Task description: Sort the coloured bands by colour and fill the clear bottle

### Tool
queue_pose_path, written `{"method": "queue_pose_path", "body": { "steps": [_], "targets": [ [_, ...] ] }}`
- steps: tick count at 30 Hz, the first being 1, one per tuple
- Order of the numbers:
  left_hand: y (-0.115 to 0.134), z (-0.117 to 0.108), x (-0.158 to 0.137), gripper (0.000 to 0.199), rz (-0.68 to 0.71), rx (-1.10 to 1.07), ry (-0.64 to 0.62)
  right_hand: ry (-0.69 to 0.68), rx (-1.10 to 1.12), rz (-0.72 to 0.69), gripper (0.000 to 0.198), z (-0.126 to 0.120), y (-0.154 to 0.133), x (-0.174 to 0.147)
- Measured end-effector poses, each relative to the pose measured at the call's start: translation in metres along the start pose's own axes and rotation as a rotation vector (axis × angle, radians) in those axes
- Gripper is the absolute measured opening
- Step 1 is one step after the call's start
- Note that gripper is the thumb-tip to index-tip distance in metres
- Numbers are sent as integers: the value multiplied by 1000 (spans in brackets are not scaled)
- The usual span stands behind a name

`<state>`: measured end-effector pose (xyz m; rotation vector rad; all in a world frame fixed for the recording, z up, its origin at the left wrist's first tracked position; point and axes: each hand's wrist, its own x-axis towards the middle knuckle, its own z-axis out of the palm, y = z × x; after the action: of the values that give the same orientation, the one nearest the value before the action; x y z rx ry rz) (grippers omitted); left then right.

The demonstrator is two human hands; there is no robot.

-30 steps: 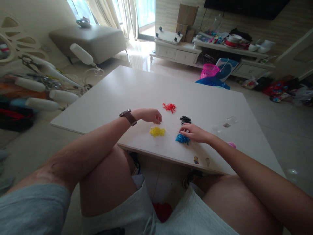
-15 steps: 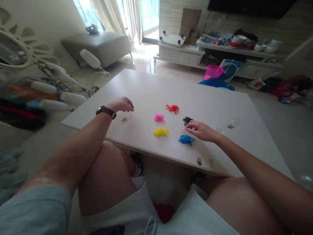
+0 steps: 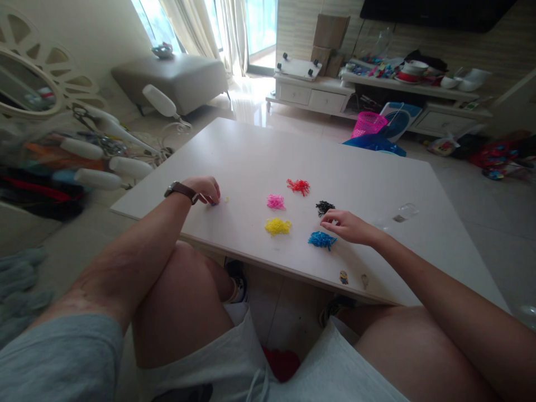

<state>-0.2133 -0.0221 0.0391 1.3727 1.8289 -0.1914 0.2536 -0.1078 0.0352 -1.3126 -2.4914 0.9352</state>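
Observation:
My left hand [image 3: 206, 190], with a brown-strapped watch on its wrist, is lowered to the table, fingertips closed down over a small blue-and-red piece [image 3: 214, 204] that they mostly cover. A tiny yellow piece [image 3: 226, 199] lies just right of those fingers. My right hand [image 3: 342, 225] hovers low with curled fingers and thumb close together, between a pile of black bands [image 3: 324, 208] and a pile of blue bands [image 3: 322, 239]; whether it holds anything is hidden. Further left are piles of pink bands [image 3: 275, 201], yellow bands [image 3: 278, 226] and red bands [image 3: 298, 187].
A clear plastic container [image 3: 406, 212] lies on the right of the white table [image 3: 251, 151]. Near the front edge lie a small yellow-and-blue cartoon figure [image 3: 344, 277] and a small pale item [image 3: 364, 281]. Beyond the table stands a pink basket [image 3: 368, 124].
My left hand has come down and slightly left onto the small blue-and-red piece, covering most of it. My right hand has stayed by the black and blue piles. The view has shifted slightly.

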Motion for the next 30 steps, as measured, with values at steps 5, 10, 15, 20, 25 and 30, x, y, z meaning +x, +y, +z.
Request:
{"method": "queue_pose_path", "body": {
  "steps": [5, 10, 15, 20, 25, 30],
  "targets": [
    [6, 1, -8, 21, -5, 44, -4, 2, 10, -4, 31, 0, 0, 0],
    [11, 1, -11, 15, 11, 74, 36, -9, 0, -3, 31, 0, 2, 0],
    [13, 2, -5, 9, 40, 12, 74, -8, 5, 1, 30, 0, 2, 0],
    [22, 7, 1, 7, 145, -9, 130, -15, 18, 8, 29, 1, 1, 0],
    [50, 26, 0, 15, 452, -23, 151, -34, 29, 12, 27, 1, 2, 0],
    [84, 52, 4, 21, 665, -53, 201, -32, 13, 10, 26, 1, 3, -1]
  ]
}}
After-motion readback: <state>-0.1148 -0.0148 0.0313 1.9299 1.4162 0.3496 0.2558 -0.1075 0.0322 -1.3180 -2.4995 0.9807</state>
